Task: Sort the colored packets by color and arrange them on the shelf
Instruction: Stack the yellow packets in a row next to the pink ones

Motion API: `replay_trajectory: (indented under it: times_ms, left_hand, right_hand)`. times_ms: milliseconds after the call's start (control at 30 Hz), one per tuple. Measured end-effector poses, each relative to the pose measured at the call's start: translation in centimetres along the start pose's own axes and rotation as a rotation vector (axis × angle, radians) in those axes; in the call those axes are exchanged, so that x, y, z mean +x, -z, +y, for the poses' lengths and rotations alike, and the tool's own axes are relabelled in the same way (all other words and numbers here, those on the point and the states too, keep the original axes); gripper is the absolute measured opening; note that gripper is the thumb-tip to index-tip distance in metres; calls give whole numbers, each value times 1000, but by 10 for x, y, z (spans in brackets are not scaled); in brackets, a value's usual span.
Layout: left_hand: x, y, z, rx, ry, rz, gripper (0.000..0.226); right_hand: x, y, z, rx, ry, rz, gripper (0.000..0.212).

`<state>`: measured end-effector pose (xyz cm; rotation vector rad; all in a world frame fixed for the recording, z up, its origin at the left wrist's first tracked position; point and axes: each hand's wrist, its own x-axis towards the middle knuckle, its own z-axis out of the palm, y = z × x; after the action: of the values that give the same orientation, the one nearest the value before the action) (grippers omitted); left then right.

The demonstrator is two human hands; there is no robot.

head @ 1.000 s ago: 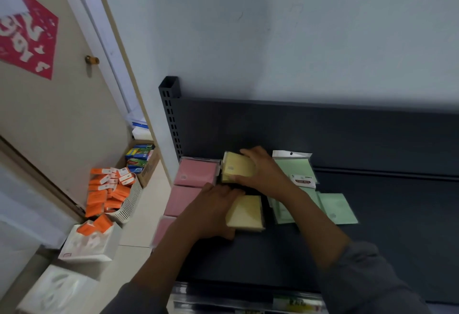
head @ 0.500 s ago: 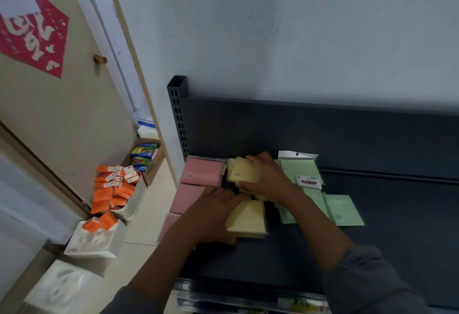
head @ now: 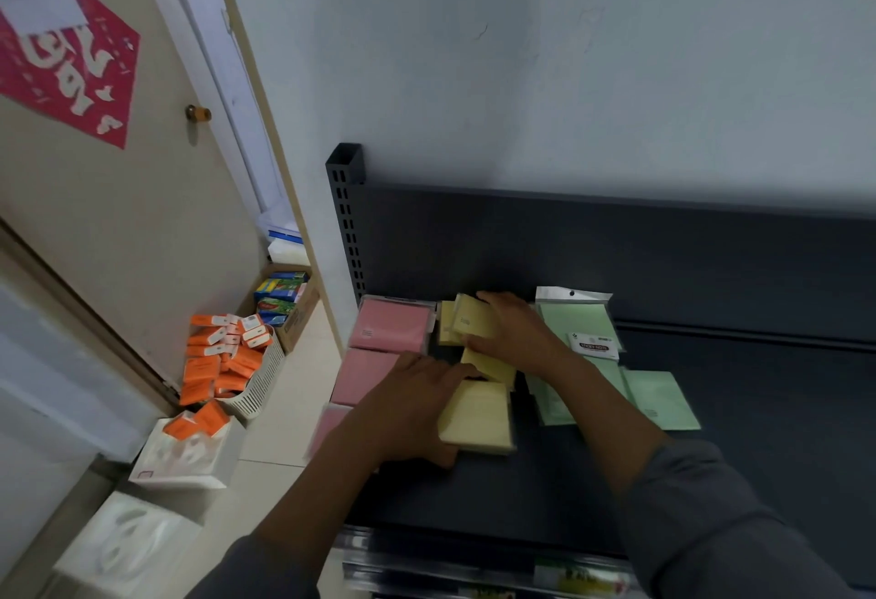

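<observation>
On the dark shelf (head: pixel 758 456) three colour groups lie side by side. Pink packets (head: pixel 391 326) form a column at the left. Yellow packets fill the middle, green packets (head: pixel 659 399) the right. My right hand (head: pixel 514 333) grips a tilted yellow packet (head: pixel 469 319) at the back of the yellow column, over another yellow one (head: pixel 490 364). My left hand (head: pixel 407 409) rests against the left edge of the front yellow packet (head: pixel 476 418), thumb along its near corner. A white-labelled packet (head: pixel 595 343) lies on the back green one.
Left of the shelf upright (head: pixel 346 219), on the floor, stand a white basket (head: pixel 256 385) of orange boxes, a carton of colourful boxes (head: pixel 282 295) and white boxes (head: pixel 185 451). A door with a brass knob (head: pixel 196 112) is further left. The shelf's right part is bare.
My right hand has lowered the yellow packet toward the back of the yellow column. My left hand stays at the front yellow packet. The camera has shifted slightly.
</observation>
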<state>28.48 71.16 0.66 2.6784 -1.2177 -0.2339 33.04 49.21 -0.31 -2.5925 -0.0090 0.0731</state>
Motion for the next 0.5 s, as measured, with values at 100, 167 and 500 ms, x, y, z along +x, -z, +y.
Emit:
replay_trajectory:
  times_ms: [100,167,500]
  left_hand:
    - [-5,3,5,14,7,14,106]
    - [-11,7,7,-4,19,38,104]
    - [-29,18,11,-69,35,127,99]
  right_hand:
    - [7,-1,-6,-75,-12,-15,89]
    - [10,-1,-11,-110,-12,-51,95]
    - [23,0,-30,-272,28,-68,90]
